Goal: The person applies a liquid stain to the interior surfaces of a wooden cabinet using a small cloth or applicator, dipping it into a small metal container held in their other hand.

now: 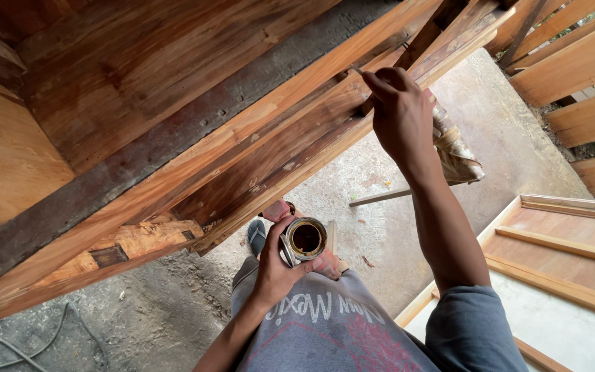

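My left hand (277, 265) grips a small open metal can (303, 240) with dark liquid inside, held low in front of my grey shirt. Raised higher, my right hand (399, 114) pinches a thin brush handle (357, 70) against the moulded edge of a large wooden cabinet (173, 124). A crumpled stained rag (454, 148) hangs behind that hand; whether it holds the rag I cannot tell. The bristles are hidden by the hand.
A concrete floor (408, 227) lies below, with a thin wooden stick (380, 197) on it. Wooden frames and panels (559, 255) lie at the right, planks (580, 62) lean at the top right. A cable (29, 344) runs along the floor at bottom left.
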